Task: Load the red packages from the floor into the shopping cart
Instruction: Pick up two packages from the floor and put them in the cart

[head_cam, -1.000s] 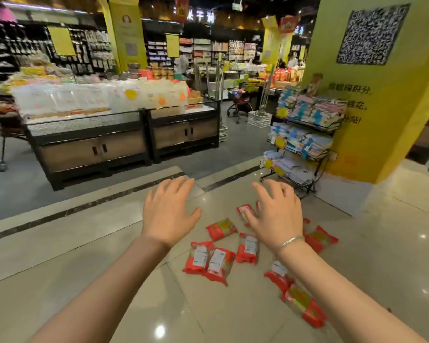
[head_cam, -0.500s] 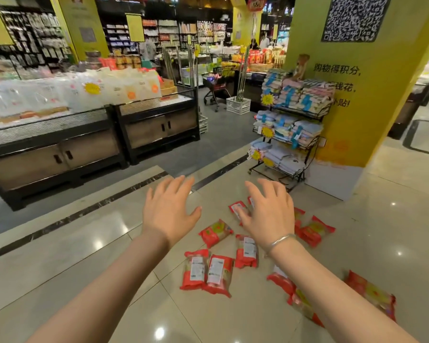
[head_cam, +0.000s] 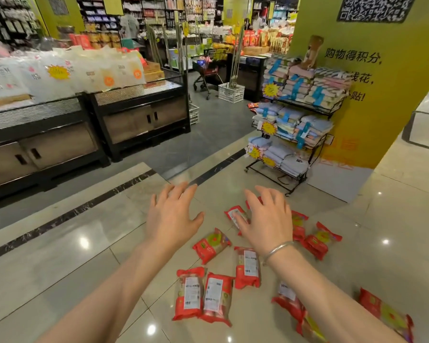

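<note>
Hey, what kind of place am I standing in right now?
Most likely a supermarket: a shopping cart stands in the aisle, a wire rack carries yellow price tags, and stocked shelves line the back.

The scene is seen from one wide-angle camera worn on the person's head, aimed forward and down over both outstretched bare forearms. The spread left hand (head_cam: 170, 219) and right hand (head_cam: 266, 220) are held close beneath the lens, with the scattered red plastic packages (head_cam: 212, 245) on the glossy beige tiled floor (head_cam: 60, 263) just under and behind the fingertips. Beyond the fingertips, the view is carried far into the store aisle, and no second view is given.
</note>
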A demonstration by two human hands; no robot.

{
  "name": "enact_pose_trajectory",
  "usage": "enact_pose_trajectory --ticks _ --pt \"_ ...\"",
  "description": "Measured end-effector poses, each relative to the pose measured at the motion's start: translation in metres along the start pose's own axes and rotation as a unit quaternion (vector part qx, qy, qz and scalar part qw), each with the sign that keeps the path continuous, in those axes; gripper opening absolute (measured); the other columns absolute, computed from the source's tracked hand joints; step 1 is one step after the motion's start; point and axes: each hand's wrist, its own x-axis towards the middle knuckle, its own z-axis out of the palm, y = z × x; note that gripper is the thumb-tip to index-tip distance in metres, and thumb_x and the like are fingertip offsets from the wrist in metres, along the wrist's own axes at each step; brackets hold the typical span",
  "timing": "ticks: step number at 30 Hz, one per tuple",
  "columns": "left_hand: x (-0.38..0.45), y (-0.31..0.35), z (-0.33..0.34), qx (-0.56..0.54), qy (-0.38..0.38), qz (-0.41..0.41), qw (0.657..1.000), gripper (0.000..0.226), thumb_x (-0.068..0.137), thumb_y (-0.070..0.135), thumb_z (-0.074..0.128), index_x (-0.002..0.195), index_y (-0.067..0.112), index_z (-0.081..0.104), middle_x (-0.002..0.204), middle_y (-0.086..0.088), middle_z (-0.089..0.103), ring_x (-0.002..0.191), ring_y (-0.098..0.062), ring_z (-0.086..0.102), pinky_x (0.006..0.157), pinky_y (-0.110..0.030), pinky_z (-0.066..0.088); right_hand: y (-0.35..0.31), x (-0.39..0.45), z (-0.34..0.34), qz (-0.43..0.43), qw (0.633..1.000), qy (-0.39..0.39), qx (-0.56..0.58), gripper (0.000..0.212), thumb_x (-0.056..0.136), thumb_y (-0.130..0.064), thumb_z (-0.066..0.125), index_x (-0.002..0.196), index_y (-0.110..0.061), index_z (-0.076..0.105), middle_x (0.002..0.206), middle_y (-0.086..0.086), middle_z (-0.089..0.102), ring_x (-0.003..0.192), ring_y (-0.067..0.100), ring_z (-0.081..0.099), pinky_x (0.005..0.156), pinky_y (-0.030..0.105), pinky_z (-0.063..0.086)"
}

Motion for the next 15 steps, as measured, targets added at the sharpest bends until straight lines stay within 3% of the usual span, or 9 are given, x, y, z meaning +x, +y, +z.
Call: enact_pose_trajectory --ticks 15 --pt "0.188 -0.084 0.107 -0.041 -0.072 0.033 0.996 0.066 0.088 0.053 0.055 0.147 0.030 0.037 0.154 0.005 0.039 0.143 -0.024 0.031 0.113 -0.049 0.031 -0.024 0.128 0.142 0.084 0.995 -0.041 -0.023 0.056 0.067 -0.045 0.080 0.115 -0.020 0.067 0.112 0.010 0.065 0.103 0.039 0.058 0.078 0.050 0.055"
